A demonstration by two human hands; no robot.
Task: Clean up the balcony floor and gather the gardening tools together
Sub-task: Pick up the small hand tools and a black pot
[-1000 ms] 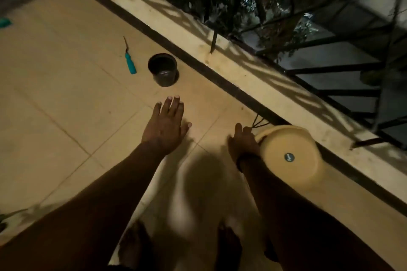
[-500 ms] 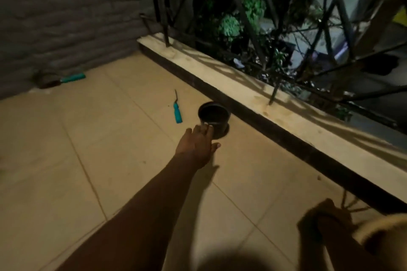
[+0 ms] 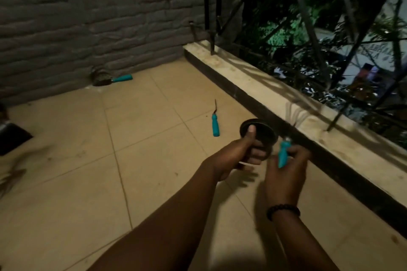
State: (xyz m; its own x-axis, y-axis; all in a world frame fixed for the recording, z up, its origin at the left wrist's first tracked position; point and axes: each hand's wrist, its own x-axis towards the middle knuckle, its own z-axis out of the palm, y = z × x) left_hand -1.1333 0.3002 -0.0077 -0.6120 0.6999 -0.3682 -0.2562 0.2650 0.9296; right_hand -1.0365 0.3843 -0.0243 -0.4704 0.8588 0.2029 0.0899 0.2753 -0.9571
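Note:
My left hand [image 3: 239, 155] grips a small dark pot [image 3: 262, 131] by its side, thumb over the rim, lifted off the tiled floor. Right beside it, my right hand [image 3: 286, 167] holds a teal-handled hand rake [image 3: 284, 154] with its dark prongs pointing up toward the ledge. A second teal-handled tool [image 3: 215, 124] with a thin metal tip lies on the tiles just left of the pot. A teal-handled trowel [image 3: 110, 79] lies against the grey brick wall at the far left.
A raised stone ledge [image 3: 275, 94] with a dark metal railing [image 3: 308, 20] runs along the right side. The brick wall [image 3: 88, 17] closes the far end. A dark flat object [image 3: 13, 138] sits at the left edge of the floor.
My left hand reached the pot and now grips it, lifted. My right hand came up from the lower right holding the rake. The yellow basin has left the view.

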